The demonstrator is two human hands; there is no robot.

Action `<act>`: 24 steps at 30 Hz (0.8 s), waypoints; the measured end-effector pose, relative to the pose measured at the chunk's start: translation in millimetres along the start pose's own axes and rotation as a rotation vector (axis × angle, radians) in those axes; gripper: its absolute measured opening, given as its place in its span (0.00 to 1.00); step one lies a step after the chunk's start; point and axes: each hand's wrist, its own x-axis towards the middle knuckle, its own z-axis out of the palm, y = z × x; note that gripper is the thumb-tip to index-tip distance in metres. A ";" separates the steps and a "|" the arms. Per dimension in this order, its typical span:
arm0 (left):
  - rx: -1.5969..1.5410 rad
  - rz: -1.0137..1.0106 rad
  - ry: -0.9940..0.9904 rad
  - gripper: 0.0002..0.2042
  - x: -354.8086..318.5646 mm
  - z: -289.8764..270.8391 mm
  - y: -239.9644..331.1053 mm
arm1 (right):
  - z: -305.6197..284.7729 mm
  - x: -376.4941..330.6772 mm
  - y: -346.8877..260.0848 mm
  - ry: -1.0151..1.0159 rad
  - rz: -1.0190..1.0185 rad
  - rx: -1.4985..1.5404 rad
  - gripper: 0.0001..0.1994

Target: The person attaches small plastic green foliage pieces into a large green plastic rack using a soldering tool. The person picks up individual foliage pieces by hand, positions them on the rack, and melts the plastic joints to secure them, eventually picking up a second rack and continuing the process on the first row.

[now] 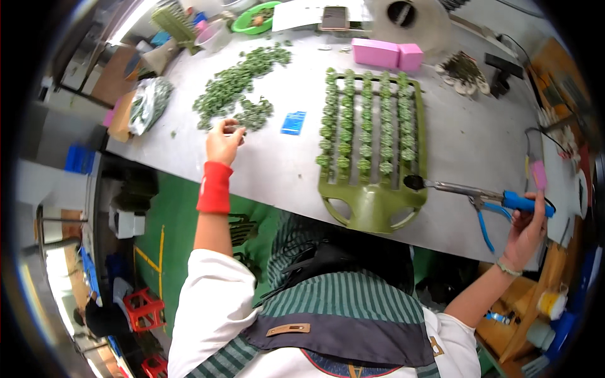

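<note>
My left hand (222, 142), with a red wristband below it, reaches to the edge of a heap of small green plastic plant pieces (239, 82) on the grey table and pinches one small piece. My right hand (526, 227) grips blue-handled pliers (479, 194) at the table's right edge. The pliers' metal jaws hold a small dark piece right at the lower right corner of an olive green slotted rack (372, 201). Several rows of green pieces fill the rack's slots.
A small blue card (293, 122) lies between heap and rack. Two pink blocks (386, 54) sit behind the rack, a green bowl (252, 20) and a phone (334, 17) at the far edge, a clear bag of green pieces (148, 104) on the left. Red stools (144, 309) stand on the floor.
</note>
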 end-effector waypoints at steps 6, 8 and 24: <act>-0.208 0.415 -0.398 0.12 -89.6 76.3 127.7 | 3.1 -3.3 2.3 -0.014 -0.034 -0.004 0.11; -0.124 0.518 -0.520 0.11 -117.4 97.0 166.0 | 2.3 -4.3 -0.7 -0.012 -0.037 -0.005 0.11; 0.175 0.922 -0.298 0.10 -143.3 168.5 182.9 | 10.1 -6.8 19.0 -0.025 0.043 0.075 0.12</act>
